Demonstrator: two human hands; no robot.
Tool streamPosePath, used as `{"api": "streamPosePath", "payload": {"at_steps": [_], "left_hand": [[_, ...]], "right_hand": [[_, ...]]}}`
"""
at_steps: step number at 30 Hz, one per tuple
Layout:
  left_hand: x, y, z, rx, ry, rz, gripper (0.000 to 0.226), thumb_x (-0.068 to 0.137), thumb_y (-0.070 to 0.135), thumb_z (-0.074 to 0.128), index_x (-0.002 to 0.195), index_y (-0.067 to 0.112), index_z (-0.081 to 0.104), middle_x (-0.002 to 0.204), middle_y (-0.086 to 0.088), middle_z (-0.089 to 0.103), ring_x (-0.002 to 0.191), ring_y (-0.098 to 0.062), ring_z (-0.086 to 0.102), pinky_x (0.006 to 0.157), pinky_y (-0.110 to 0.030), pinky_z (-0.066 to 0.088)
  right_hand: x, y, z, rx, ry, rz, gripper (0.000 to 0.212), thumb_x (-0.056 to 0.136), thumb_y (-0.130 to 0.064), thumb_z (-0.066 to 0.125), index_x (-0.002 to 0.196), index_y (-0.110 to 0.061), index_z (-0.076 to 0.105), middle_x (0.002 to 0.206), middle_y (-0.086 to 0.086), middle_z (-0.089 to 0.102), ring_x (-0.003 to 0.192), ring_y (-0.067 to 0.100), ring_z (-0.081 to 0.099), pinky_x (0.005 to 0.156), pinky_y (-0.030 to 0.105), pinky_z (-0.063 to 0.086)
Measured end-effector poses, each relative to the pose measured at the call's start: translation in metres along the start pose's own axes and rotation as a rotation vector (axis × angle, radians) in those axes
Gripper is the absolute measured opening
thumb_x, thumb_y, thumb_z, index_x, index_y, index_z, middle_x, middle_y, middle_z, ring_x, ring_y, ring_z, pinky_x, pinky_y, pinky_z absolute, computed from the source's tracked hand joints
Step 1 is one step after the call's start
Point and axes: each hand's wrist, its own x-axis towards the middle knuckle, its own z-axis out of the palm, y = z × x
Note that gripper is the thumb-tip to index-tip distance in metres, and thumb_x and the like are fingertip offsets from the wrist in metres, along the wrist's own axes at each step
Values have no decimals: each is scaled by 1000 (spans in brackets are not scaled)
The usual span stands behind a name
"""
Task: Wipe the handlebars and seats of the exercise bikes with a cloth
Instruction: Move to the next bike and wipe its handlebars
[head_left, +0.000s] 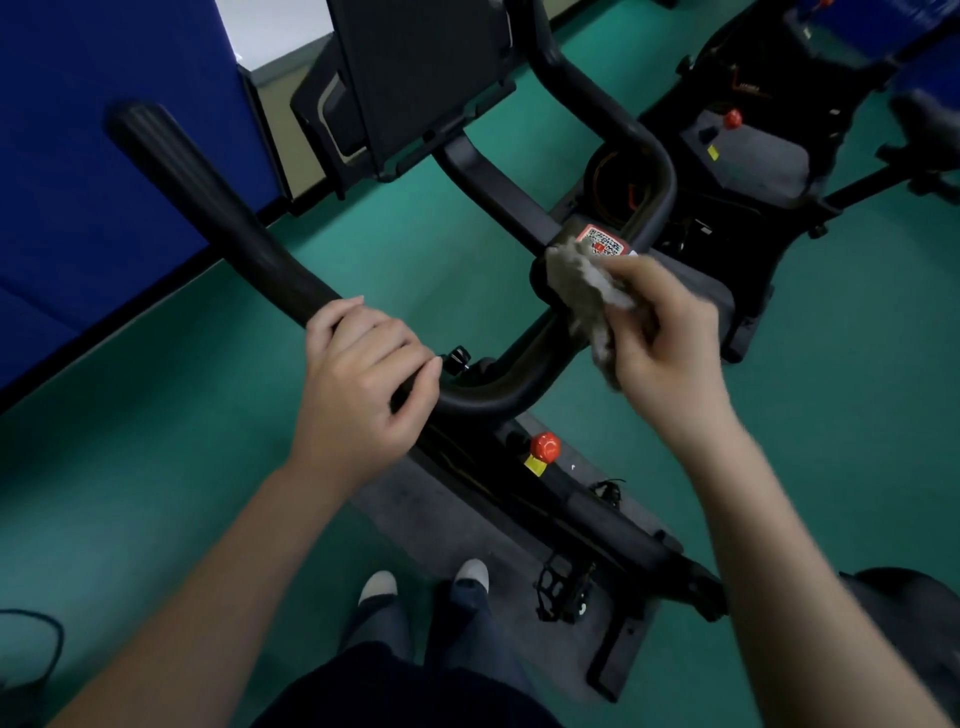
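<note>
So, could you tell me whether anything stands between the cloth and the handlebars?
Nothing visible does. The cloth, held by the right hand, is at the centre of the handlebars, beside a red label. The left hand grips the left bar, apart.

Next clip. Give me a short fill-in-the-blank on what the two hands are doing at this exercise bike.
1. The left hand grips the bike's black ____.
2. The right hand holds a grey ____ next to the red-and-white sticker.
3. The knob on the frame, nearer the person than the hands, is coloured ____.

Missing words: handlebar; cloth; red.
</note>
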Motion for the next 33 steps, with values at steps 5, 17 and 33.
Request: {"api": "streamPosePath", "payload": {"at_steps": [5, 17, 33], "left_hand": [[0, 0, -2, -37, -21, -7, 30, 94, 24, 49, 69, 15, 64, 73, 6, 60, 81, -16, 53, 105, -31, 22], [2, 2, -7, -107, -32, -53, 27, 90, 25, 54, 68, 15, 67, 73, 6, 62, 80, -16, 56, 105, -31, 23], [7, -10, -28, -21, -136, -65, 26, 93, 30, 51, 95, 9, 66, 94, -1, 61, 97, -20, 52, 111, -34, 21]], "right_hand": [[51, 2, 0, -457, -478, -290, 31, 82, 4, 52, 110, 0, 63, 102, 14, 68, 96, 33, 62, 84, 39, 46], [58, -17, 15, -264, -757, -121, 34, 77, 5, 53, 103, -11, 66, 81, 1, 68, 76, 16, 61, 67, 22, 46], [27, -46, 36, -210, -782, -23, 38, 75, 6, 49, 103, -13, 66, 84, 7, 70, 84, 21, 63, 77, 33, 49]]}}
